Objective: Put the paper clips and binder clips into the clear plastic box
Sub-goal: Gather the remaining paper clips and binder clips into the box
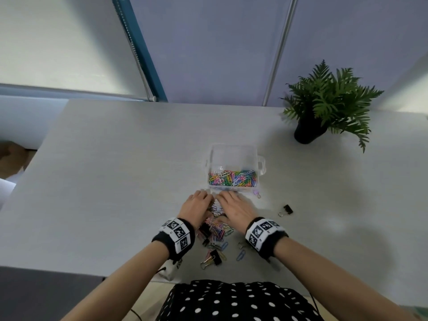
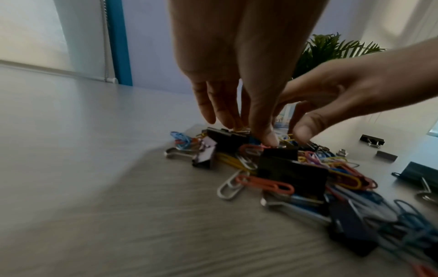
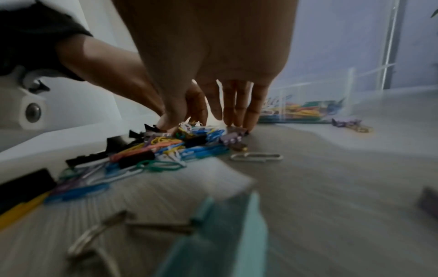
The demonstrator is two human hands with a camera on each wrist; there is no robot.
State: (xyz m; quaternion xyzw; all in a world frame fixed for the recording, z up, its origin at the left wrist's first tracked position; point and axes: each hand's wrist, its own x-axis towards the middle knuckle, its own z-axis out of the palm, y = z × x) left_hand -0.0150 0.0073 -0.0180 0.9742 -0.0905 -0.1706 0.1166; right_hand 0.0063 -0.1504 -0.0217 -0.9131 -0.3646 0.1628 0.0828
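- Grey desk (image 1: 97, 181), our left hand (image 1: 195, 206) first: fingers straight, tips down on the heap of paper clips and binder clips (image 1: 214, 224), gripping nothing we can see.
- Centre: to do this well we would close both hands inward, cup the heap and lift it clear before tipping it out.
- Our right hand (image 1: 235, 208), fingers extended and loosely bent, rests on the heap's far edge.
- Just beyond the fingertips stands the clear plastic box (image 1: 234, 169), already partly filled; a stray black binder clip (image 1: 286, 210) lies to its right.

Soft daylight (wrist views dim, blurred).
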